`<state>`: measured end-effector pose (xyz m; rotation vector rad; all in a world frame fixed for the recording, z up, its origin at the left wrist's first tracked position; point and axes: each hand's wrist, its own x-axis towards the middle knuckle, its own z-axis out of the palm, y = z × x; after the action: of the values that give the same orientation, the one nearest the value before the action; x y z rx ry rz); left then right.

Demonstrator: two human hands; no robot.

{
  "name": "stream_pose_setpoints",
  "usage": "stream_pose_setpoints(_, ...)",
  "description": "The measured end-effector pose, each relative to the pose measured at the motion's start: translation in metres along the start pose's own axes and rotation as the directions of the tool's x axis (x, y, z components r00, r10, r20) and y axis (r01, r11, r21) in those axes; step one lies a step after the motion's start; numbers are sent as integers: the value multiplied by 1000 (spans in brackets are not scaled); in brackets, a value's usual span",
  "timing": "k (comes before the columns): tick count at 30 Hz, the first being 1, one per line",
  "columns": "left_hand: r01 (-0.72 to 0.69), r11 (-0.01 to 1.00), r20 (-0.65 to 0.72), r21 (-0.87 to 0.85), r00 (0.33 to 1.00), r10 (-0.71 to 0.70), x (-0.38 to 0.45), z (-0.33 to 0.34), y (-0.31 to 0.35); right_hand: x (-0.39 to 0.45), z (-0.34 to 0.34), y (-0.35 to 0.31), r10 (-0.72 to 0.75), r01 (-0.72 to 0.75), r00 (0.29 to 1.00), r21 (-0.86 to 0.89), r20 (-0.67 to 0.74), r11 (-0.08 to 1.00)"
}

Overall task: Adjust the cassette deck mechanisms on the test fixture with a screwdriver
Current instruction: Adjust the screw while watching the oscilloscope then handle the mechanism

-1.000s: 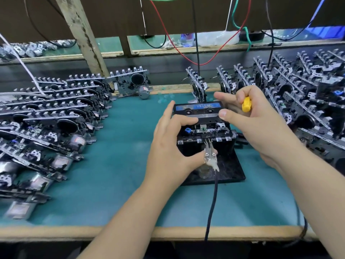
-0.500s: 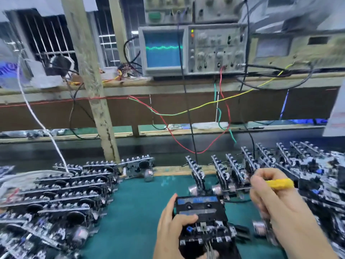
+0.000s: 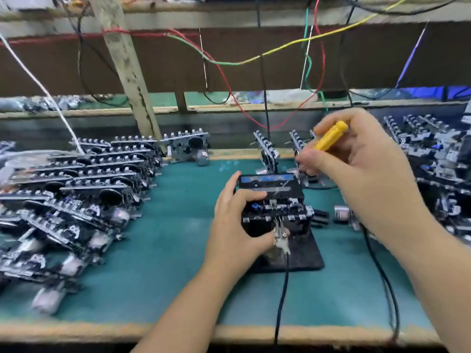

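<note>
My left hand [image 3: 233,225] is gripping the cassette deck mechanism [image 3: 274,203] that is sitting on the black test fixture [image 3: 298,253] in the middle of the green tabletop [image 3: 178,250]. My thumb is lying across the mechanism's top face and my curled fingers [image 3: 230,186] are wrapping its left side, the heel of the hand resting near the clip leads [image 3: 279,234] at its front edge. A black cable [image 3: 281,301] is running from those clips toward me over the tabletop's edge. My right hand [image 3: 356,159] is hovering above and to the right of the mechanism, apart from it, its fingers closing around a yellow-handled screwdriver [image 3: 330,136]; the handle is sticking up and to the right, and the blade is hidden behind my fingers. More mechanisms are lying stacked in rows on the left [image 3: 84,179] and piled on the right [image 3: 438,159]. Coloured wires [image 3: 229,63] are hanging across the dark back panel.
</note>
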<state>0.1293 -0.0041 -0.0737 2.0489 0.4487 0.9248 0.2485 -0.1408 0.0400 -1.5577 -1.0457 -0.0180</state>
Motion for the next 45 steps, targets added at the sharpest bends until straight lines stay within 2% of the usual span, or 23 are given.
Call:
stream_pose_setpoints(4, -11, 1000, 12, -23, 1000, 11, -1, 0, -5, 3, 10, 0, -87, 94, 994, -109, 66, 990)
stream_pose_setpoints(11, -4, 1000, 19, -17, 1000, 4, -1, -1, -1, 1, 20, 2, -106, 138, 985, -261, 135, 956)
stream_pose_setpoints(15, -11, 1000, 10, -22, 1000, 12, -1, 0, -3, 1, 20, 2, -101, 125, 988, -213, 120, 969)
stream_pose_setpoints(23, -10, 1000, 14, -17, 1000, 10, -1, 0, -5, 2, 20, 1, -67, 94, 990, -229, 125, 969)
stream_pose_setpoints(33, -1, 1000, 23, -15, 1000, 1, -1, 0, -6, -3, 30, -2, -140, 167, 983, -250, 122, 954)
stream_pose_setpoints(40, -22, 999, 13, -44, 1000, 22, -2, 0, -6, -2, 25, -7, -104, 181, 962, -302, 254, 936)
stream_pose_setpoints(45, -10, 999, 9, -48, 1000, 10, -2, 0, -4, 2, 24, -8, -133, 203, 950, -237, 284, 950)
